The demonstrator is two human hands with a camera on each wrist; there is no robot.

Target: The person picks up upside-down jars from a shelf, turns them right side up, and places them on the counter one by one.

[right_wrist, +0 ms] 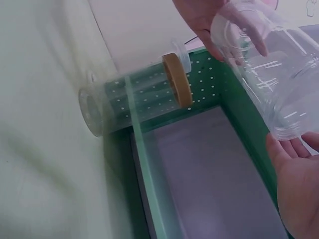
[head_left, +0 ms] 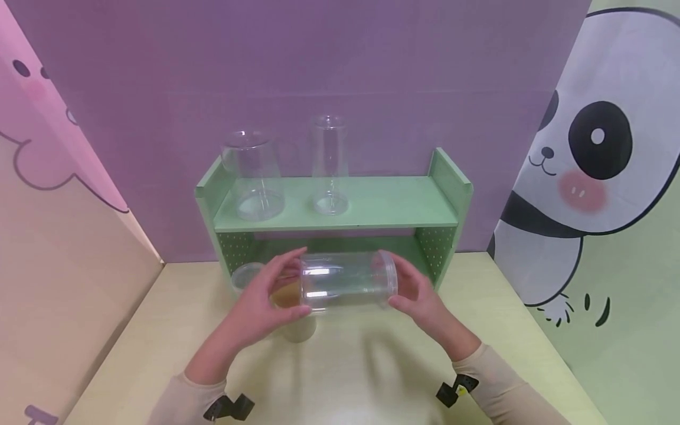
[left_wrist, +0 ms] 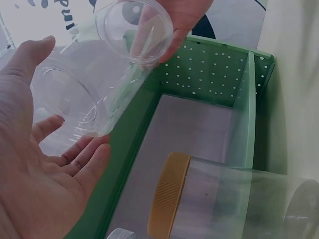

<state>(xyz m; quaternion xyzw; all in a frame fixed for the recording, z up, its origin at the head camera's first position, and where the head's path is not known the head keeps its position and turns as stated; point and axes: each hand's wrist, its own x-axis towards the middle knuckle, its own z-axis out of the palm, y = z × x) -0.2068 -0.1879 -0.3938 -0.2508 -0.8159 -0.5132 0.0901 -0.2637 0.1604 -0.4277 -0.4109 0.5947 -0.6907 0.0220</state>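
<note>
A clear cylindrical container (head_left: 347,280) lies sideways in the air, held between both hands in front of the green shelf. My left hand (head_left: 265,298) grips its left end, thumb below and fingers above. The other end is in my right hand (head_left: 419,295), with the thumb on the near side. In the left wrist view the left fingertips (left_wrist: 94,144) touch the container's (left_wrist: 104,74) rounded end. In the right wrist view the right hand (right_wrist: 299,184) supports the container (right_wrist: 269,69) at its rim. Behind my left hand stands a clear jar with a tan lid (left_wrist: 169,196).
On the top board of the green shelf (head_left: 393,200) stand a clear pitcher (head_left: 257,177) and a tall clear cylinder (head_left: 330,165). Another clear vessel (head_left: 247,276) is at the shelf's lower left. A purple wall (head_left: 372,59) rises behind; the pale table (head_left: 340,378) lies below.
</note>
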